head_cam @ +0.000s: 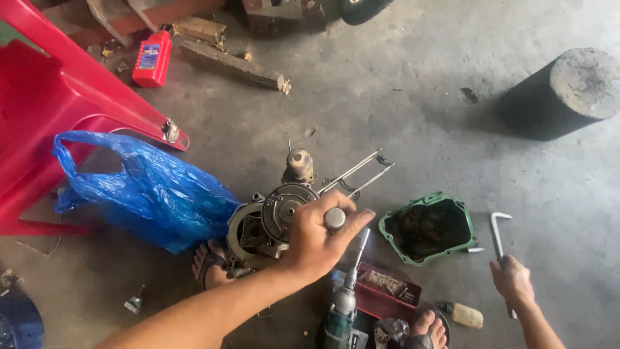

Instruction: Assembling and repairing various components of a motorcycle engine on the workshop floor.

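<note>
— What's on the floor, biggest first?

— The engine (271, 226) sits mid-frame on the concrete, just right of the blue bag (142, 190), with a foot (208, 264) against its near side. Its two long studs (358, 173) run up and to the right — that is its long axis, pointing away from the person towards the far right.

— And the hands?

— The left hand (318, 240) rests on the engine's round plate (287, 207), fingers closed round a small metal socket (334, 218). The right hand (512, 280) is well apart, to the right of the green cover (429, 227), closed on the shaft of an L-shaped wrench (498, 236) whose short leg points right at the top.

— How would you do this bit well?

— I'd judge the socket needs seating square on its fastener before any turning — the foot helps keep the engine from rolling. Keep the wrist in line with the plate's axis, not tilted.

— Anything smaller nearby?

— A drill (343, 304) lies near the feet, bit pointing up towards the left hand; beside it, a red box (386, 284).
</note>
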